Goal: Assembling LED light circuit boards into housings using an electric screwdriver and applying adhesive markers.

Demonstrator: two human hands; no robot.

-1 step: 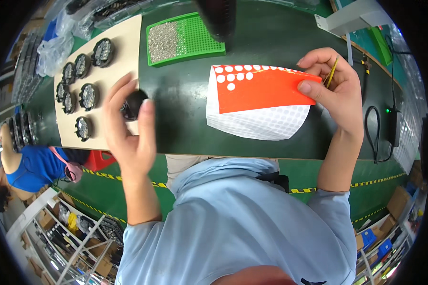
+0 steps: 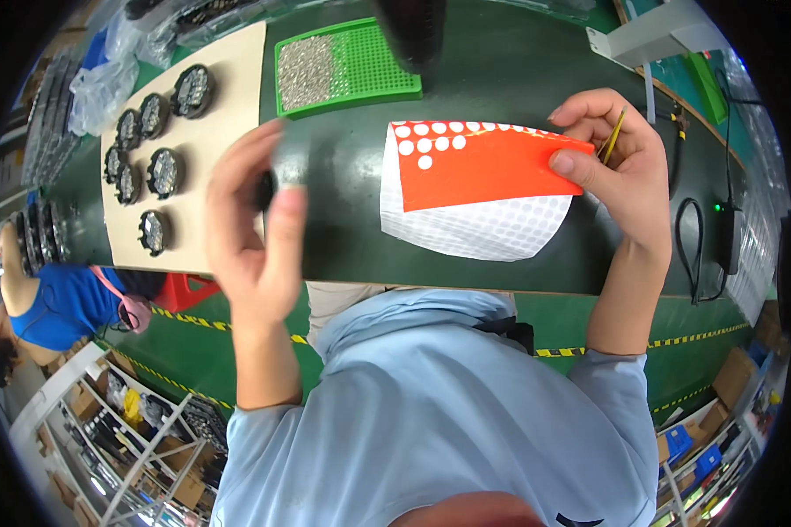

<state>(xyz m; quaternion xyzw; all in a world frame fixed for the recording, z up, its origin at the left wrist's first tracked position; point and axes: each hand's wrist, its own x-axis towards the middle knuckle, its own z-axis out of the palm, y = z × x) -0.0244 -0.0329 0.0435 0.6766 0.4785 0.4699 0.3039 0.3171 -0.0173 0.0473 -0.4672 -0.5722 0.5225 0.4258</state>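
Observation:
My left hand, blurred, hovers at the right edge of the tan board with thumb and fingers apart. A black round part shows between them, mostly hidden by the fingers; I see no firm grip on it. My right hand pinches the right end of an orange sticker sheet between thumb and fingers. White circles run along its upper left, and its pale dotted portion curls below. A slim yellow pointed tool, perhaps tweezers, sticks out between the same hand's fingers.
Several black round parts with clear faces lie on the tan board. Behind stands a green perforated tray with small metal pieces. A dark column hangs above the dark table. A black cable lies at right; another person is at far left.
My left hand has shifted right, its fingers now covering more of the black round part. My right hand and the sticker sheet have stayed put.

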